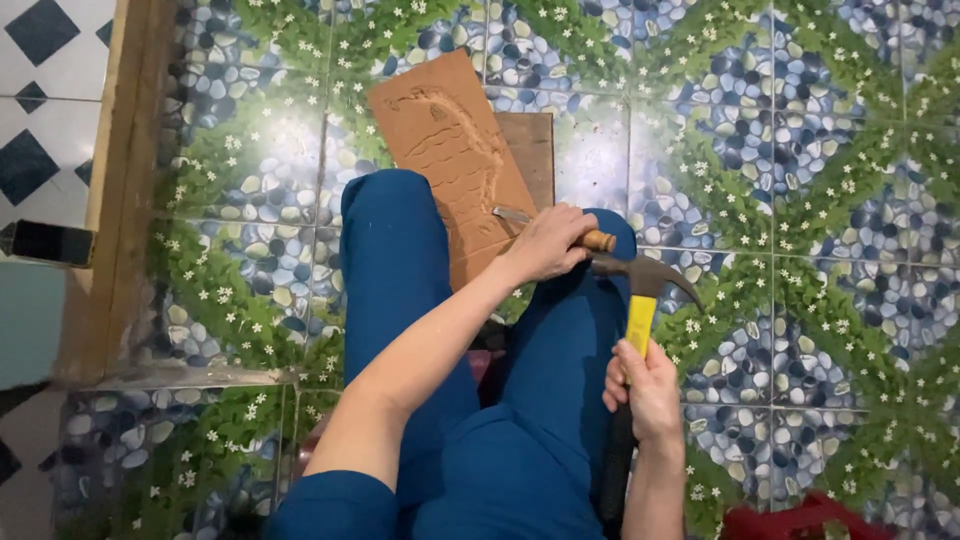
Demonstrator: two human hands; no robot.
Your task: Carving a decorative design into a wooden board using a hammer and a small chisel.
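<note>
A: Which tool is each hand holding, and where is the work lying?

B: The left hand [545, 243] is wrapping closed around the wooden-handled chisel [560, 228], whose flat steel blade is pointing away from the knuckles onto the carved wooden board [450, 150]. The right hand [648, 392] is curling shut around the yellow-and-black grip of a claw hammer [640, 300], whose dark steel head is hanging just beside the chisel's rounded butt. The board is leaning just ahead of the left hand, propped against the person's blue-trousered knee [395, 230] and touching the floor [800, 150].

A: What could be going wrong from this position?

B: In my judgement, the hammer face is sitting so near the left thumb and knuckles that a glancing blow could be landing on them instead of the butt. The board is looking unclamped, so a strike could be making it slide on the glossy tiles or twist off the knee. A steep chisel angle could be digging too deep and splitting the relief.

A: And the materials?

B: The board is a thin, reddish-brown rectangular panel, matt and dusty, with shallow wavy grooves forming a figure; a darker wooden slab [535, 150] is lying behind it. The floor tiles are shining, printed with blue pebbles and green leafy lattice.
</note>
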